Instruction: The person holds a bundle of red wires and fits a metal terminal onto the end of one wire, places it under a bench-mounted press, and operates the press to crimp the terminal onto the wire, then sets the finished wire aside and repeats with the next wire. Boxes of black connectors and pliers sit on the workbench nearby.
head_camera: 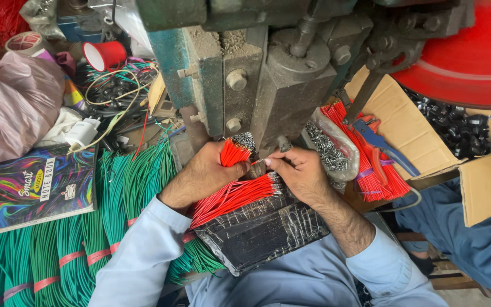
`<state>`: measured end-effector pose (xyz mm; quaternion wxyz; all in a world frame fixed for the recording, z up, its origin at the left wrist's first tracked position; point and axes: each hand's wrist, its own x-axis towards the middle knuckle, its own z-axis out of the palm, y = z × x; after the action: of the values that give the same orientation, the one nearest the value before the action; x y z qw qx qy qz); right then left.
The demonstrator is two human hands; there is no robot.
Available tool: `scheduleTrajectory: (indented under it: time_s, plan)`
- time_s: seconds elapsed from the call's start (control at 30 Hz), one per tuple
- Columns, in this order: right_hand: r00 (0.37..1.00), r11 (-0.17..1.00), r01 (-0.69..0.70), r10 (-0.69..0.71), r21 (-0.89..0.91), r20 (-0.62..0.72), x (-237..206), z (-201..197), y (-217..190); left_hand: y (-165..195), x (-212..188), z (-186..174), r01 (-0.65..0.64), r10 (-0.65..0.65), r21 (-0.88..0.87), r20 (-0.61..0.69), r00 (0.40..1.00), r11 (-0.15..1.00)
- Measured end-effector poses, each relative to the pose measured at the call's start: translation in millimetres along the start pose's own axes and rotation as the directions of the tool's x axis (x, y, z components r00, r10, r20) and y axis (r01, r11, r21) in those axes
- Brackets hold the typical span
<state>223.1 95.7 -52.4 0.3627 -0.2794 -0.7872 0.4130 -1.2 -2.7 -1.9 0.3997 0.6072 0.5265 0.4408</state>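
Both hands grip red wires beneath press.

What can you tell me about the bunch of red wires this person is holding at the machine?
The red wires are thin, plastic-coated strands cut to one length, with bare metal tips. The left hand grips one upright bunch, tips pointing up toward the grey metal press. More lie fanned across a black wrapped pad on the lap, their tips under the right hand, which pinches near the press base.

Red wires, green wire bundles, swirly multicoloured notebook, red cup.
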Motion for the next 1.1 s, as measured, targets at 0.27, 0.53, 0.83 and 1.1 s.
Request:
scheduleTrajectory:
  time_s: [0.27, 0.53, 0.83, 1.1]
  plan:
    - [0.995, 0.942, -0.064, 0.033, 0.329, 0.099, -14.5, -29.2, -4.6, 1.2, -0.7, 0.8, -0.056, 0.058, -0.03, 0.056, 0.997, 0.998]
    - [0.985, 0.699, 0.14, -0.026, -0.701, 0.172, 12.7, -104.2, 27.7, -0.5, 1.8, 4.1, -0.054, 0.054, -0.011, 0.056, 0.997, 0.998]
    - [0.992, 0.667, 0.096, -0.003, -0.739, 0.126, 16.2, -114.6, 57.7, -3.9, 2.0, 1.3, -0.02, 0.022, -0.032, 0.062, 0.998, 0.999]
    - [0.944, 0.945, -0.323, 0.317, -0.06, -0.091, 9.9, -124.2, 53.4, -1.3, 1.2, 1.3, -0.055, 0.054, 0.003, 0.061, 0.997, 0.999]
